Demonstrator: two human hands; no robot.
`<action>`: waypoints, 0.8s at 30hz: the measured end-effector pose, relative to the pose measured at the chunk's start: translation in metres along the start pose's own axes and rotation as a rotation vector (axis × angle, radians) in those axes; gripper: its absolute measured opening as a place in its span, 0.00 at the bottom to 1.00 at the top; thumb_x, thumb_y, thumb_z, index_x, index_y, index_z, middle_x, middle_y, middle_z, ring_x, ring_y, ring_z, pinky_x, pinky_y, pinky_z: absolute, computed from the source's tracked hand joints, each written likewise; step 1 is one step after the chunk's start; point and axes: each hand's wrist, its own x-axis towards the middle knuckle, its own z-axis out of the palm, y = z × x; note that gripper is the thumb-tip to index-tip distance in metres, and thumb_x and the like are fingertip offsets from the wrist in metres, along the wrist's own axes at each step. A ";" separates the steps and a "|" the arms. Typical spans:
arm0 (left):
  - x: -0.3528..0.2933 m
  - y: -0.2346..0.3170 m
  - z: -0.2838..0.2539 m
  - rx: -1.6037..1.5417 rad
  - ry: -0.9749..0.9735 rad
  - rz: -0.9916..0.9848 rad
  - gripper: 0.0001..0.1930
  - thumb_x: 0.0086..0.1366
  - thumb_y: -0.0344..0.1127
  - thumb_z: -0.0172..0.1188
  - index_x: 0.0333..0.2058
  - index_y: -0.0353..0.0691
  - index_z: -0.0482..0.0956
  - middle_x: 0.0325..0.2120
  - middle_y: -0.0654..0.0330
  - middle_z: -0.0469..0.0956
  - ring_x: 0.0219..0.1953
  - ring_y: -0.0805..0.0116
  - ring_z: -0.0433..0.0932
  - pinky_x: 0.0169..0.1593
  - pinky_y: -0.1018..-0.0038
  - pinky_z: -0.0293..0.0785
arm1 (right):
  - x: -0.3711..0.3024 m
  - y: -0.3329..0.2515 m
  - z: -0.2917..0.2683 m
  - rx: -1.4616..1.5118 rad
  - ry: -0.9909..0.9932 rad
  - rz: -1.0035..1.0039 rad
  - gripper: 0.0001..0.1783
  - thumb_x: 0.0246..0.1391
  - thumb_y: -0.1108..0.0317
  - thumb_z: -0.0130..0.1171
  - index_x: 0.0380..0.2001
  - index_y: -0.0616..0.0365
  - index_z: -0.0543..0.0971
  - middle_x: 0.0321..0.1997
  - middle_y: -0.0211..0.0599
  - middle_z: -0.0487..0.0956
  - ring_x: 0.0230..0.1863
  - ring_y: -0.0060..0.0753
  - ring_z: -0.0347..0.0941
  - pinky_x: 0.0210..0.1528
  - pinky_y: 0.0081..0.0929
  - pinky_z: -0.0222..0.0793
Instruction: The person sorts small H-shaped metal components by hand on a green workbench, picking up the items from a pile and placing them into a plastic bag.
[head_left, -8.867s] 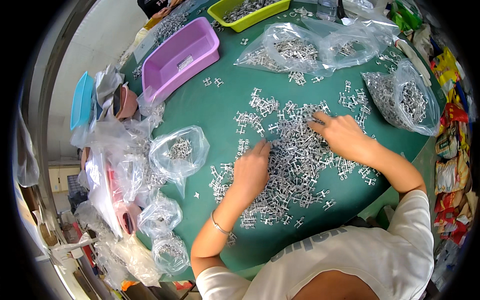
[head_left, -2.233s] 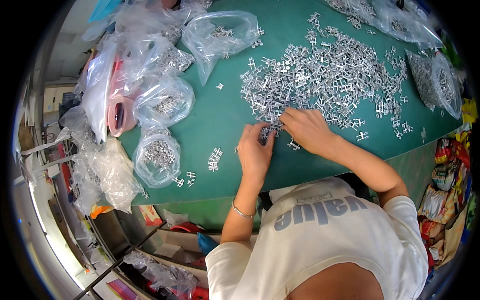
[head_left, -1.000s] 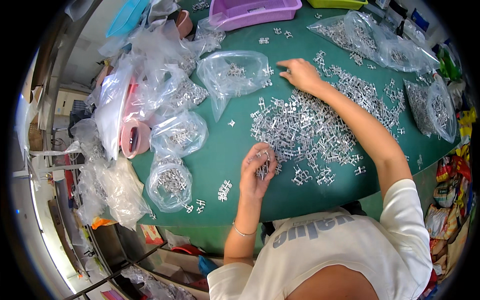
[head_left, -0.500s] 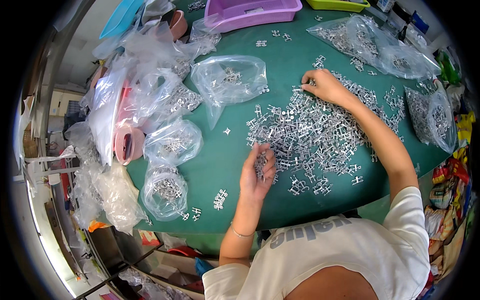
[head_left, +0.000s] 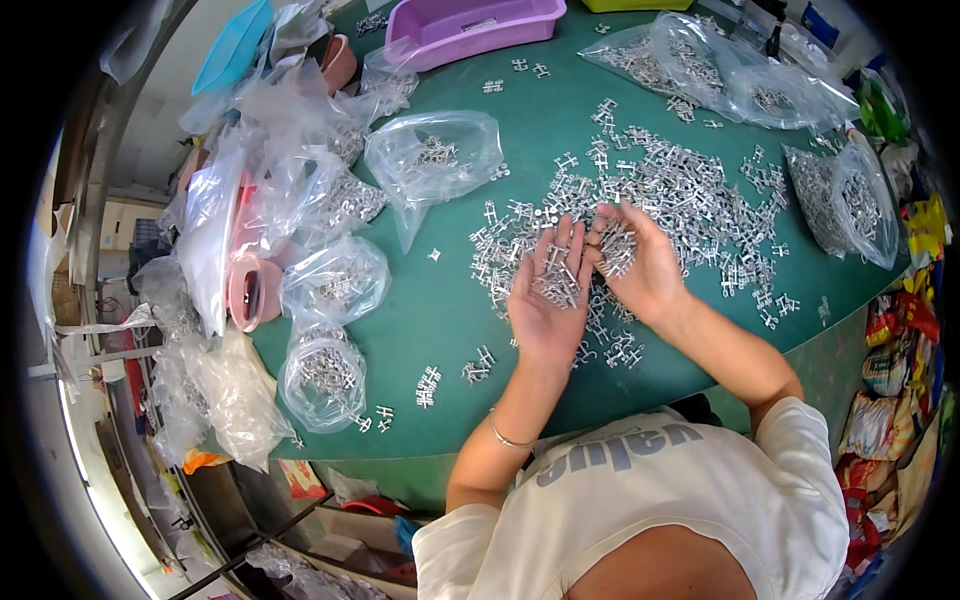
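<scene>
Holding metal pcs [head_left: 557, 288] w/ 2 hands [head_left: 546, 328] [head_left: 656, 272]

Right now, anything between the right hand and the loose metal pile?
Nothing visible. The right hand, holding several metal pieces, is right at the loose pile; the left hand, also holding pieces, is beside it, not between.

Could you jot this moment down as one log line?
Left hand: open, palm up, metal pieces lying in it | Right hand: close beside, more pieces in it | Green table: loose pile of similar pieces
</scene>
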 end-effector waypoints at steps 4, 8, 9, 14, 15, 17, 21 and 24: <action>-0.007 -0.027 0.001 0.126 0.021 0.158 0.23 0.69 0.43 0.32 0.52 0.30 0.61 0.57 0.47 0.59 0.59 0.57 0.58 0.59 0.64 0.58 | -0.014 0.017 -0.007 0.125 0.038 -0.156 0.11 0.57 0.61 0.48 0.38 0.57 0.71 0.30 0.31 0.71 0.34 0.26 0.69 0.41 0.25 0.65; -0.019 -0.046 -0.001 0.438 -0.091 0.354 0.27 0.68 0.48 0.28 0.54 0.31 0.59 0.56 0.47 0.61 0.56 0.57 0.61 0.59 0.62 0.58 | -0.032 0.034 -0.012 0.104 0.010 -0.219 0.14 0.58 0.60 0.46 0.41 0.58 0.71 0.33 0.33 0.72 0.37 0.27 0.69 0.45 0.28 0.65; -0.021 -0.049 -0.001 0.526 -0.115 0.394 0.27 0.68 0.49 0.28 0.55 0.32 0.58 0.56 0.47 0.61 0.55 0.56 0.62 0.59 0.61 0.58 | -0.034 0.034 -0.013 0.118 0.007 -0.214 0.14 0.58 0.60 0.46 0.41 0.58 0.71 0.34 0.33 0.72 0.38 0.28 0.69 0.46 0.29 0.65; -0.029 -0.056 0.007 0.546 -0.158 0.377 0.28 0.68 0.50 0.27 0.58 0.33 0.54 0.56 0.46 0.60 0.56 0.55 0.61 0.60 0.60 0.56 | -0.045 0.025 -0.015 0.154 -0.048 -0.239 0.15 0.57 0.61 0.46 0.44 0.58 0.71 0.39 0.33 0.72 0.43 0.28 0.67 0.50 0.29 0.63; -0.029 -0.056 0.009 0.492 -0.154 0.361 0.28 0.68 0.49 0.27 0.58 0.34 0.53 0.57 0.46 0.59 0.57 0.54 0.60 0.60 0.59 0.56 | -0.046 0.024 -0.015 0.159 -0.062 -0.249 0.16 0.57 0.62 0.46 0.45 0.58 0.71 0.40 0.33 0.72 0.44 0.28 0.67 0.51 0.30 0.62; -0.028 -0.059 0.011 0.451 -0.156 0.335 0.28 0.68 0.49 0.27 0.59 0.34 0.51 0.57 0.46 0.58 0.59 0.54 0.58 0.61 0.59 0.54 | -0.049 0.023 -0.017 0.120 -0.056 -0.282 0.14 0.56 0.67 0.47 0.45 0.59 0.70 0.41 0.33 0.71 0.44 0.28 0.68 0.50 0.30 0.64; -0.027 -0.062 0.004 0.478 -0.163 0.318 0.27 0.68 0.46 0.30 0.60 0.35 0.51 0.58 0.48 0.58 0.60 0.55 0.56 0.62 0.60 0.52 | -0.053 0.030 -0.017 -0.146 -0.053 -0.458 0.18 0.51 0.80 0.51 0.47 0.61 0.69 0.43 0.33 0.70 0.44 0.27 0.69 0.47 0.27 0.67; -0.032 -0.066 0.003 0.496 -0.080 0.282 0.23 0.68 0.43 0.36 0.57 0.36 0.58 0.56 0.52 0.62 0.60 0.60 0.57 0.62 0.63 0.52 | -0.054 0.029 -0.018 -0.518 0.023 -0.719 0.22 0.45 0.84 0.54 0.46 0.61 0.71 0.43 0.34 0.72 0.44 0.25 0.69 0.47 0.22 0.66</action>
